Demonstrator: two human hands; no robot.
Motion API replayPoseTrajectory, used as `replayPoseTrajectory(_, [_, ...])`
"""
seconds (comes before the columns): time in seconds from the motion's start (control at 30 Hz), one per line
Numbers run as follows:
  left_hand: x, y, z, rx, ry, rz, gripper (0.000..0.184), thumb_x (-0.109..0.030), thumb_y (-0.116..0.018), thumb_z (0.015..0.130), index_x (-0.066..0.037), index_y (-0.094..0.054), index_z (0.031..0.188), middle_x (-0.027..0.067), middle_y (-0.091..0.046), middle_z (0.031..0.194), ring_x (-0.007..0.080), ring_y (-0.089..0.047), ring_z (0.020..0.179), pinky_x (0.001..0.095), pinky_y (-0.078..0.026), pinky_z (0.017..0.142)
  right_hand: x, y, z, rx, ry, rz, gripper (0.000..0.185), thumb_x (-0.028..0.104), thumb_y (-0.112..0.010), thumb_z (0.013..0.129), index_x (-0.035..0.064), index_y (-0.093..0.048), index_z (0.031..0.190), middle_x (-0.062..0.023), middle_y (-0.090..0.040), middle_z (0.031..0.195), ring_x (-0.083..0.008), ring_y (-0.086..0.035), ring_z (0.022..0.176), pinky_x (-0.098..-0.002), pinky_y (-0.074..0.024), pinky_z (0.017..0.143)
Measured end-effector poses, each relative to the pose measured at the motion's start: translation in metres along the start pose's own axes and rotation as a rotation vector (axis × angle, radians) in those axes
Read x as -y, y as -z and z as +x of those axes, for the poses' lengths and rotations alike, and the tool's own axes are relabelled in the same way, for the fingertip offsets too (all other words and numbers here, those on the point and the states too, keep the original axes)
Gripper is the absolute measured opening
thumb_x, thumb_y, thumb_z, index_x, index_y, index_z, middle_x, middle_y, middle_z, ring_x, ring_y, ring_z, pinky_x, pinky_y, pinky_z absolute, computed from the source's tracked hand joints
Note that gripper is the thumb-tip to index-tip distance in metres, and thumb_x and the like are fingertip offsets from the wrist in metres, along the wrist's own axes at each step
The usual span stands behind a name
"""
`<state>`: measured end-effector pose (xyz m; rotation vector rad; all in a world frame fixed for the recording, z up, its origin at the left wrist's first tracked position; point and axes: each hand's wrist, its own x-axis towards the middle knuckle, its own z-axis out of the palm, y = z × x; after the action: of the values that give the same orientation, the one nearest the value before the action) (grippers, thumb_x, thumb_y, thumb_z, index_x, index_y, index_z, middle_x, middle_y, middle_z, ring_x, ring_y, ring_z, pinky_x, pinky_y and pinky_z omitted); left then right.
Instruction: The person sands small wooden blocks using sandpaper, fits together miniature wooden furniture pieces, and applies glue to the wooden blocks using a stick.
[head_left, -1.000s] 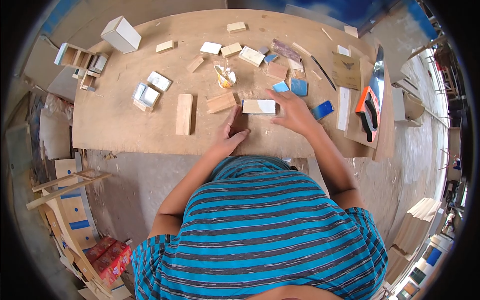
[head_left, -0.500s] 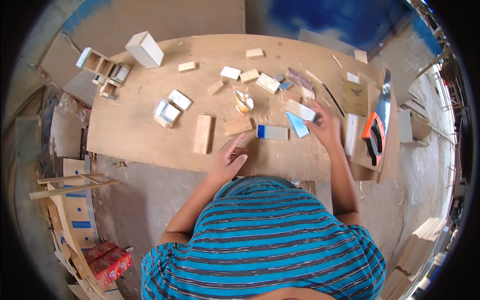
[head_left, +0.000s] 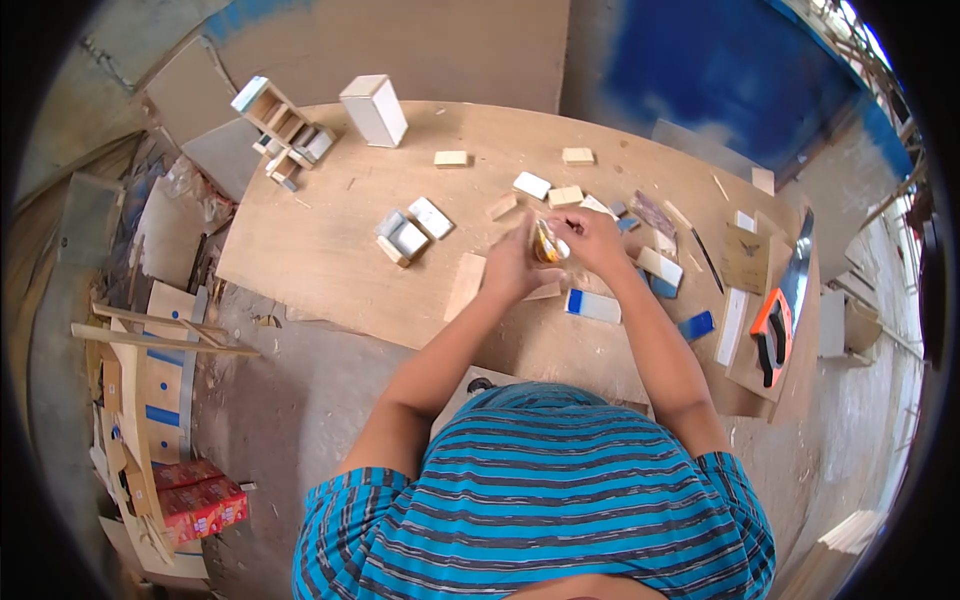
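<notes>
Over the middle of the workbench, my left hand [head_left: 512, 266] is wrapped around a small crumpled packet [head_left: 546, 243] with yellow and white on it. Fingers of my right hand [head_left: 592, 240] pinch at its upper right side; their tips are partly hidden. Beneath and beside my left hand lies a plain wooden block [head_left: 464, 287]. A grey block with a blue end [head_left: 594, 305] rests just below my right hand. Near my right forearm are a white-topped block [head_left: 660, 266] and a small blue piece [head_left: 696, 325].
A handsaw [head_left: 775, 335] with an orange and black handle lies on boards at the right. White-faced blocks [head_left: 431, 217] sit to the left. A tall white box [head_left: 375, 110] and a small wooden shelf model [head_left: 285, 125] stand at the back left of the workbench [head_left: 330, 280].
My right hand has let go of the white and blue pieces on the right and moved left. Both hands have come together at the packet, which was lying on the bench. The view has shifted.
</notes>
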<state>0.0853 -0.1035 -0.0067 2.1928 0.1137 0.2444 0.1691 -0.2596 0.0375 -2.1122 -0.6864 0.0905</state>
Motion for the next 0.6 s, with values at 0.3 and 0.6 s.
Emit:
replayPoseTrajectory(0.3, [-0.007,-0.011,0.014,-0.078,-0.067,0.227,0.059,-0.033,-0.085,0.059,-0.009,-0.059,0.107,0.011,-0.066,0.087,0.0307,-0.06,0.091,0.0446,-0.046,0.083,0.01,-0.003,-0.018,-0.133,-0.056,-0.028,0.019,0.019,-0.058,0.089,0.0036,-0.069,0.09,-0.0176,-0.066,0.076,-0.0338,-0.064,0.067,-0.0381,-0.0498,0.063])
replayPoseTrajectory(0.6, [-0.009,-0.008,0.011,-0.033,-0.024,0.222,0.063,-0.03,-0.086,0.061,-0.006,-0.057,0.111,0.0155,-0.066,0.096,0.0322,-0.059,0.102,0.045,-0.043,0.09,-0.026,-0.014,-0.014,-0.145,-0.138,0.183,0.018,0.016,-0.058,0.09,0.0017,-0.07,0.092,-0.0104,-0.068,0.072,-0.0162,-0.064,0.065,-0.0316,-0.0488,0.063])
